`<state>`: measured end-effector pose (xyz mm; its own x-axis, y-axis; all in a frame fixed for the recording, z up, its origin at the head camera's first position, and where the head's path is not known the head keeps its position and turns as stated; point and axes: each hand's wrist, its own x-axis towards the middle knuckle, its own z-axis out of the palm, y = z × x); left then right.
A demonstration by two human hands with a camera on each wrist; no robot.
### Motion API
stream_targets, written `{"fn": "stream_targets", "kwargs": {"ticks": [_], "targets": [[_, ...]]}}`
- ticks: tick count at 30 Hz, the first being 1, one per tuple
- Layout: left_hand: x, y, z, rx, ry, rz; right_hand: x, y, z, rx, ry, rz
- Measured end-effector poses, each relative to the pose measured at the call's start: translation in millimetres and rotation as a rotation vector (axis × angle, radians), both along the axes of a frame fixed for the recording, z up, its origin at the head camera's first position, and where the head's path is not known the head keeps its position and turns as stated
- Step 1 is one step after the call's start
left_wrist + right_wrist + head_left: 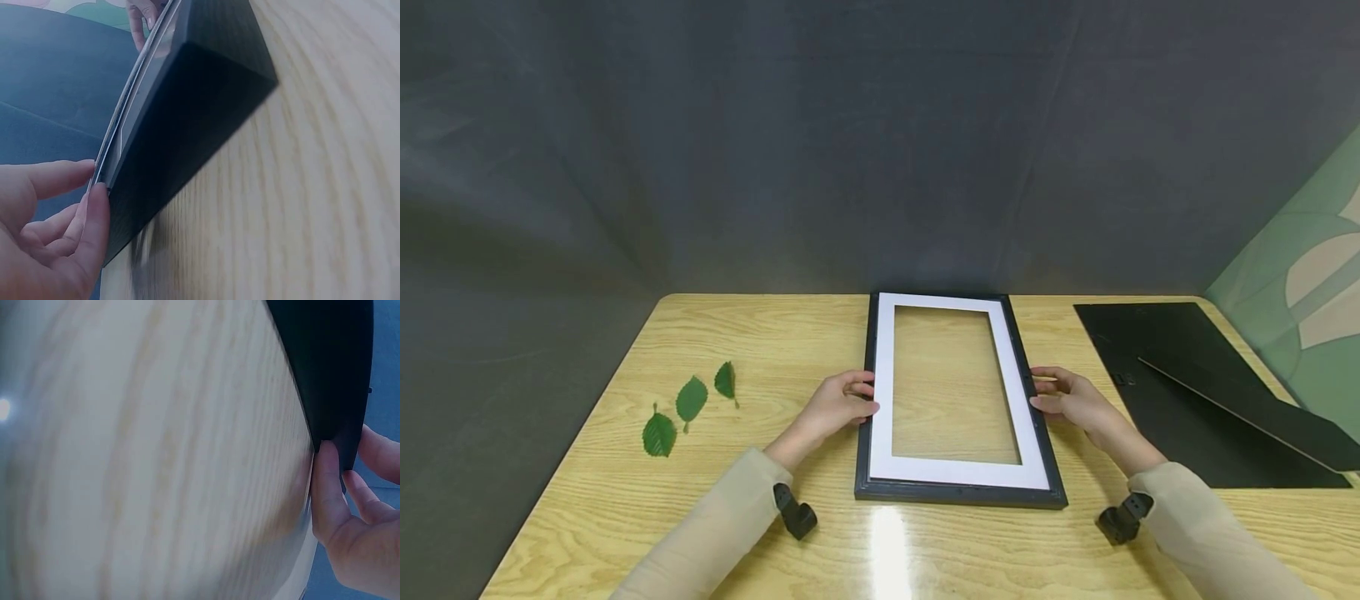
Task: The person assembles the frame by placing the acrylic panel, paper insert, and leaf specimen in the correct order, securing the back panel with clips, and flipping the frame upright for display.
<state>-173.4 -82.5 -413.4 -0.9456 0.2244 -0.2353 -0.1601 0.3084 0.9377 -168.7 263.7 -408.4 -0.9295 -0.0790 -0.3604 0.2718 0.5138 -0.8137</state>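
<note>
A black picture frame [958, 493] lies on the wooden table with a white mat board [882, 383] in it, slightly askew. Through the mat's opening the wood grain shows. My left hand [838, 400] is at the left side, thumb and finger pinching the mat's edge; in the left wrist view this thin edge stands a little above the frame's black side. At the right side, my right hand [1071, 402] grips the frame, thumb at its upper edge and fingers against its outer side, as the right wrist view shows.
Several green leaves, one of them a toothed leaf [691, 400], lie on the table [790, 333] at the left. A black backing board [1157, 333] with its stand flap [1262, 408] raised lies at the right. Dark cloth [880, 150] hangs behind.
</note>
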Motion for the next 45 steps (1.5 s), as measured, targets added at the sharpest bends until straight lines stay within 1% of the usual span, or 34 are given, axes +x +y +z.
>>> {"fn": "stream_targets", "kwargs": {"ticks": [3, 7, 10, 16, 20, 22, 29, 36, 42, 45], "targets": [[1.1, -0.2, 0.5, -0.044, 0.043, -0.013, 0.0, 0, -0.6, 0.001, 0.001, -0.001], [1.4, 0.1, 0.4, -0.138, 0.106, -0.031, 0.0, 0, -0.8, 0.005, -0.005, -0.007], [1.7, 0.4, 1.0, -0.191, 0.130, -0.044, -0.2, 1, -1.0, 0.009, -0.010, -0.010], [3.4, 1.0, 3.3, -0.237, 0.166, -0.075, -0.4, 1, -1.0, 0.018, -0.010, -0.013], [3.2, 1.4, 4.0, -0.257, 0.174, -0.086, -0.5, 0, -0.5, 0.020, -0.008, -0.015], [2.7, 1.4, 4.2, -0.257, 0.173, -0.084, -0.7, 0, -0.3, 0.022, -0.010, -0.016], [1.2, -1.5, 2.3, -0.239, 0.187, -0.116, -1.5, 0, 0.2, 0.017, -0.010, -0.010], [-2.4, -5.7, -2.2, -0.155, 0.147, -0.104, -1.5, 0, 0.5, 0.012, -0.011, -0.004], [-1.5, -8.3, -1.8, -0.116, 0.119, -0.100, -0.5, 0, -0.1, 0.017, -0.011, -0.014], [-1.3, -10.4, -2.0, -0.111, 0.114, -0.101, 0.0, 0, -0.8, 0.013, -0.010, -0.016]]}}
